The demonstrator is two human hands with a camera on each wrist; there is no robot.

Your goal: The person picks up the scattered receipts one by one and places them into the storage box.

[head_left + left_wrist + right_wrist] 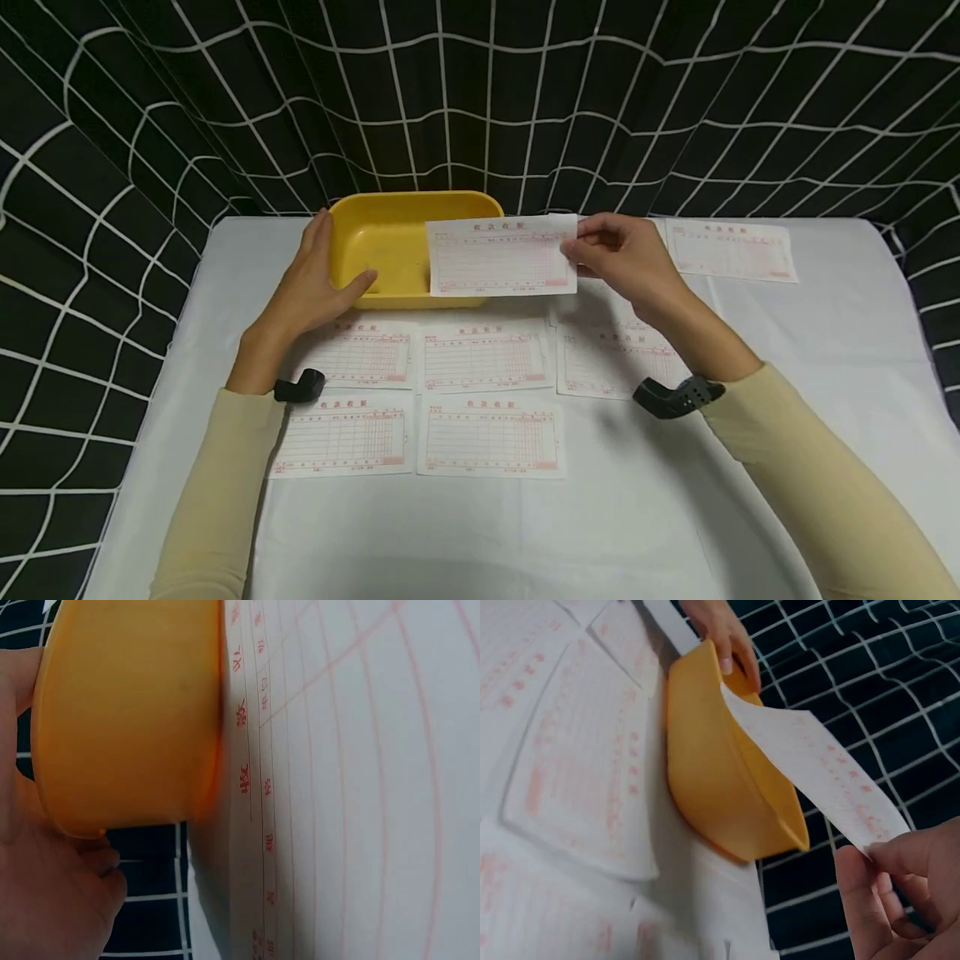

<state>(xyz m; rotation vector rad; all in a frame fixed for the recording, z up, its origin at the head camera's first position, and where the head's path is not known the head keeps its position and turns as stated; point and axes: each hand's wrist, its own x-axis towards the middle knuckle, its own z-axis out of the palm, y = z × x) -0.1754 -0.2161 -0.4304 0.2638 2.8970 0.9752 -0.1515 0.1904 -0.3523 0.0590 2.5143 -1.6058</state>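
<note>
**Paper slip (491, 260) pinched above yellow basin (386, 254)**

On the white table (615, 517), some laid slips (491, 437) are partly covered by the arms. The basin, at the far side, is gripped at its left end by the left hand (303, 279), thumb spread from mostly hidden fingers. Its right part is masked by the raised slip, long axis left to right, heading along the far edge, right end pinched by the right hand (630, 260).

Right hand (628, 260) in thumb-and-finger pinch

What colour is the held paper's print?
Reddish, on white; the held paper shows best in the head view.
</note>
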